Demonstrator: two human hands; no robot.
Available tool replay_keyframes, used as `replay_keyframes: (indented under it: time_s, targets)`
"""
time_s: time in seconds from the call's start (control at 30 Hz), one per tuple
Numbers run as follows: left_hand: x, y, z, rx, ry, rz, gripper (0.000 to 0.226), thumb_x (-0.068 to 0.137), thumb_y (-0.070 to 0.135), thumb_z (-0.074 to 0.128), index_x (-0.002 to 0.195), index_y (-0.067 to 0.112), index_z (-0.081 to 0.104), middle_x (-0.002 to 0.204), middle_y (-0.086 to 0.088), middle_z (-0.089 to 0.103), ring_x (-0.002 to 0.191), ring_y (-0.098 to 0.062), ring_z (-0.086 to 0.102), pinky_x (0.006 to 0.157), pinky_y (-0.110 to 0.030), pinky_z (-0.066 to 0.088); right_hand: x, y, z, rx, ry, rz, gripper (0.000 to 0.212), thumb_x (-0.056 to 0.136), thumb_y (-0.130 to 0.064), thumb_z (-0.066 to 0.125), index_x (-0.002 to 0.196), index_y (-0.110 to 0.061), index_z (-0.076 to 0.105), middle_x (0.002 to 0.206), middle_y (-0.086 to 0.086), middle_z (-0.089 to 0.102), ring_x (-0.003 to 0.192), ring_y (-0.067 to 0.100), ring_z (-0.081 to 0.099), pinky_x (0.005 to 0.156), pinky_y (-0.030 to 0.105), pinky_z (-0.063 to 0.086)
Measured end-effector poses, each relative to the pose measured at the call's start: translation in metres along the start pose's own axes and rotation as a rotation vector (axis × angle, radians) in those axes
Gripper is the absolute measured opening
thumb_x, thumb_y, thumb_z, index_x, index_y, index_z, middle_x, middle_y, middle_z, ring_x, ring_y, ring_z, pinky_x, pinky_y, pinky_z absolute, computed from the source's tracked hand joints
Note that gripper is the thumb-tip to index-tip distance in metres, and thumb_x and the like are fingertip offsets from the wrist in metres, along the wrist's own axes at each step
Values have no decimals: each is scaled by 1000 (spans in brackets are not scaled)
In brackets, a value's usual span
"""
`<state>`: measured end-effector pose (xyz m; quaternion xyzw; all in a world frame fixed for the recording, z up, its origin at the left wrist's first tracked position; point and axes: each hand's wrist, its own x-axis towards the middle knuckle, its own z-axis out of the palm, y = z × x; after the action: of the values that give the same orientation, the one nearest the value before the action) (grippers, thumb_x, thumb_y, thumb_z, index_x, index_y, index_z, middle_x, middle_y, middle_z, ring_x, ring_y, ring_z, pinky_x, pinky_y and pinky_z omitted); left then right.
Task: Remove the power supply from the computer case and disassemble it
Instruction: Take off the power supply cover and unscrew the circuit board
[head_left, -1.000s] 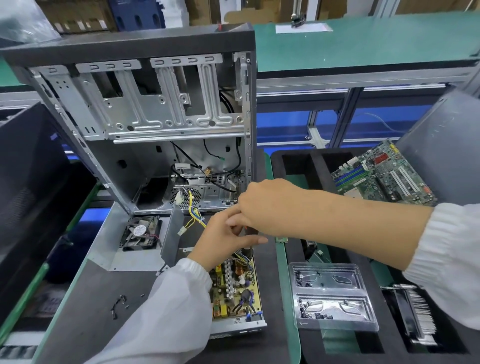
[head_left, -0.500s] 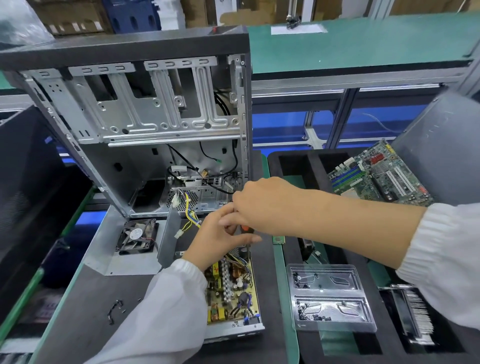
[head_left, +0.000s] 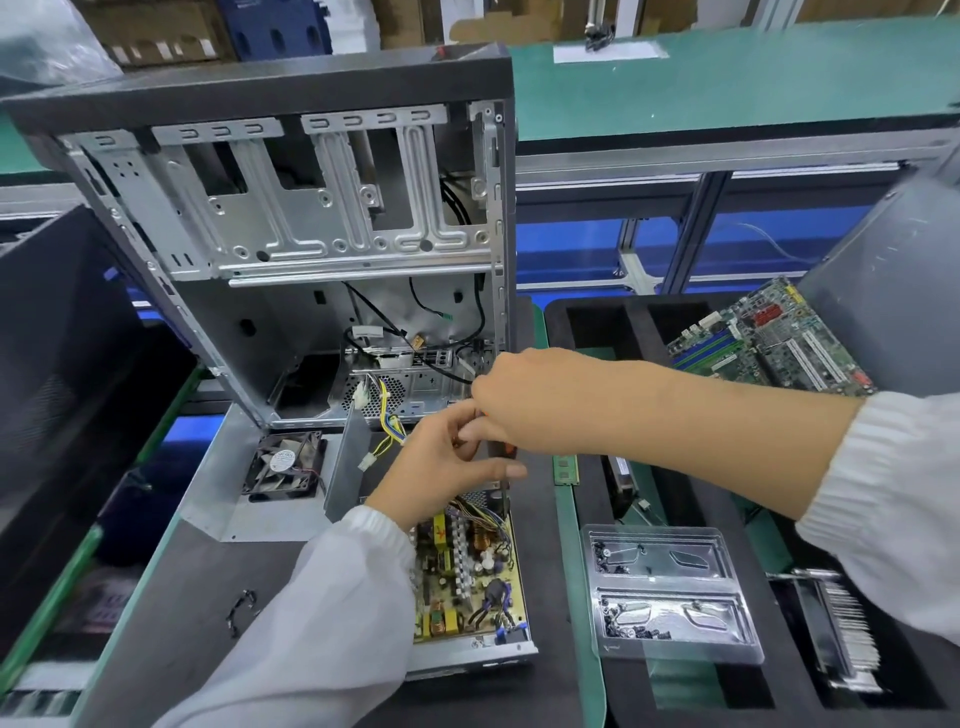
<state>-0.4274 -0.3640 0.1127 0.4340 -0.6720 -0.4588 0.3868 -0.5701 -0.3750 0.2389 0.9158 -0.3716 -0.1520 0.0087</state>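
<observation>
Power supply (head_left: 467, 587) lying open on the dark bench (head_left: 171, 597) just in front of the upright case (head_left: 291, 218); its cover is off and the yellow circuit board with coils and capacitors faces up; its front metal edge lies nearest the viewer. Left hand (head_left: 441, 467) above the far end of the supply, sleeve crossing the unit's left side; its fingers (head_left: 498, 470) curled together round the lower part of a screwdriver (head_left: 501, 452), of which an orange-and-black stretch shows between the two hands. Right hand (head_left: 524, 400) reaching in from the right, just above and touching the left hand; its fingers clamped on the upper part of the same tool; the tip is hidden, so the point it bears on cannot be told. Yellow and black wires (head_left: 387, 415) run from the supply toward the case floor, ending in a white plug (head_left: 367, 460). Left of the supply, a black fan (head_left: 283, 462) lies on a grey metal panel (head_left: 223, 499). To the right, a clear tray (head_left: 670, 592) with two compartments holding small screws; beyond it a green motherboard (head_left: 769, 338) leaning in a black foam tray (head_left: 582, 322); a finned heatsink (head_left: 841, 629) at the lower right; a green memory stick (head_left: 564, 469) beside the right forearm.
</observation>
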Motion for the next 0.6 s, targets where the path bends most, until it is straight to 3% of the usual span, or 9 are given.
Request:
replay_keyframes:
  time_s: [0.07, 0.17, 0.23, 0.27, 0.33, 0.37, 0.43, 0.53, 0.6]
  targets:
    - [-2, 1, -5, 8, -33, -12, 29, 71, 31, 84, 67, 46, 59, 48, 17, 30, 47, -1, 26, 54, -18, 23, -1, 3, -4, 18, -103, -51, 20, 101, -26, 43, 116, -13, 47, 84, 2, 41, 58, 12, 37, 51, 27, 30]
    - [-4, -4, -10, 47, -25, -10, 33, 69, 40, 82, 54, 39, 53, 54, 13, 19, 54, -8, 16, 52, -22, 15, -6, 9, -11, 72, -217, -137, 30, 94, -17, 50, 124, -22, 44, 100, -1, 43, 63, 5, 36, 48, 20, 23]
    - [-1, -4, -8, 64, 18, -7, 31, 66, 35, 85, 54, 36, 55, 54, 14, 24, 56, -8, 20, 54, -23, 19, -5, 11, -11, 154, -232, -158, 40, 90, -39, 60, 123, -24, 43, 98, -3, 42, 73, 4, 48, 55, 19, 37]
    - [0, -3, -6, 51, 30, -18, 27, 65, 30, 87, 59, 34, 60, 55, 10, 32, 58, -10, 27, 56, -26, 25, -5, 12, -9, 192, -212, -110, 48, 87, -53, 59, 120, -22, 43, 96, -1, 42, 77, 8, 55, 60, 24, 45]
    - [1, 0, 0, -27, 10, -55, 28, 64, 18, 90, 82, 19, 68, 66, -7, 54, 67, -14, 45, 63, -32, 41, -3, 10, -2, 136, -132, 12, 51, 89, -60, 49, 110, -14, 48, 91, 4, 46, 65, 16, 54, 54, 32, 44]
    - [2, -1, 1, -41, -2, -58, 34, 66, 13, 90, 90, 11, 66, 69, -5, 61, 66, -8, 50, 62, -29, 48, -1, 8, 2, 79, -83, 38, 45, 95, -54, 45, 107, -11, 52, 90, 6, 49, 58, 15, 46, 52, 31, 40]
    - [1, -2, 2, -6, -33, -43, 32, 70, 9, 86, 85, 20, 61, 57, 16, 51, 50, 4, 36, 51, -9, 32, 1, 7, 6, 65, -56, 22, 36, 100, -42, 41, 107, -10, 55, 85, 6, 48, 56, 15, 39, 55, 31, 36]
    - [1, -5, -2, 79, -53, -59, 36, 73, 26, 85, 60, 33, 52, 54, 12, 29, 51, -5, 21, 53, -18, 17, -1, 9, 3, 44, -135, -83, 23, 97, -25, 49, 119, -18, 48, 85, -2, 32, 65, 16, 42, 50, 28, 27]
    - [-1, -6, -3, 53, -48, -62, 29, 72, 27, 85, 56, 26, 60, 51, -3, 34, 53, -11, 30, 56, -22, 23, -2, 12, 1, 65, -172, -165, 30, 91, -12, 53, 119, -23, 50, 93, -3, 30, 81, 17, 45, 51, 26, 26]
